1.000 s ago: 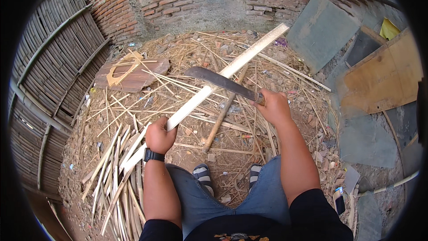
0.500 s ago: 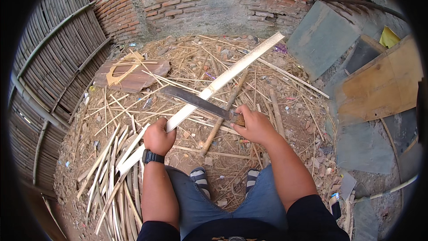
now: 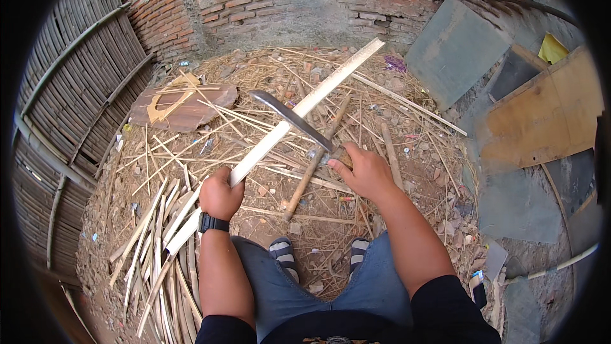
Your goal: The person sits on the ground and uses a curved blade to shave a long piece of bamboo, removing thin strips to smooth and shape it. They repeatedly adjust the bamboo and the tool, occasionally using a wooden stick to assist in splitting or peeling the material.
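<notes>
My left hand [image 3: 221, 195], with a dark watch on its wrist, is closed round a long pale split-bamboo strip [image 3: 324, 88]. The strip slants from beside my left forearm up to the far right. My right hand [image 3: 364, 172] grips the wooden handle of a machete [image 3: 296, 121]. Its dark blade crosses over the middle of the strip, tip to the far left, with the edge turned partly toward the strip. Whether blade and strip touch I cannot tell. Lower left, beside my left arm, lies a pile of split bamboo strips [image 3: 153, 248].
A brown board [image 3: 210, 99] lies at the far left. A bamboo pole [image 3: 305, 185] rests on the littered ground before my feet. A woven bamboo fence [image 3: 76, 89] stands left, a brick wall [image 3: 293, 3] behind, and sheets [image 3: 455, 51] lean on the right.
The machete's blade has turned about its length and its tip has swung slightly up and right. The strip and my left hand have shifted a little left in the picture.
</notes>
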The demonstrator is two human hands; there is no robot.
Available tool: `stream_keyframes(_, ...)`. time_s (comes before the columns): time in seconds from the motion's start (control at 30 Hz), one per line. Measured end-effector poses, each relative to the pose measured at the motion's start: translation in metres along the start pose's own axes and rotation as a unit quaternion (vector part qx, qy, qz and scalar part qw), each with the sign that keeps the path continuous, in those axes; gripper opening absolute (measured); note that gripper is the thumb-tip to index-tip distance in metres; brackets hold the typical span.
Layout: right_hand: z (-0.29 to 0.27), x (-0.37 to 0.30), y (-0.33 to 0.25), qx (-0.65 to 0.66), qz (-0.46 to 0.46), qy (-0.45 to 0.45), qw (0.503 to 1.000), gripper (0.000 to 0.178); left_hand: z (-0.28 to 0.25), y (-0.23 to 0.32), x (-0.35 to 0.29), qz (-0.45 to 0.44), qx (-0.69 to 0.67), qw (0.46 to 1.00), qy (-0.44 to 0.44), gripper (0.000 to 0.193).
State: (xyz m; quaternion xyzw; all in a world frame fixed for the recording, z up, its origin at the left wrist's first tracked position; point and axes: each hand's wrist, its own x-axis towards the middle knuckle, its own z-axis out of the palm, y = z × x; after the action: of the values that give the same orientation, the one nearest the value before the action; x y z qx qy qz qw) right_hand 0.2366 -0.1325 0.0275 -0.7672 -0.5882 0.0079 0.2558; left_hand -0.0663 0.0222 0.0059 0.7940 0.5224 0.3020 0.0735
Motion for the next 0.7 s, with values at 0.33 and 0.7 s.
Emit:
stream_keyframes(0.33, -0.004, 0.029, 0.058, 0.068, 0.159, 0.059, 0.983, 0.063, -0.009, 0.006, -0.003, 0.078, 0.029, 0.996, 0.025, 0.022)
stream_keyframes(0.7, -0.001, 0.004, 0.002, -0.019, -0.052, -0.054, 0.997, 0.033, -0.003, 0.005, -0.003, 0.052, 0.011, 0.998, -0.016, 0.021)
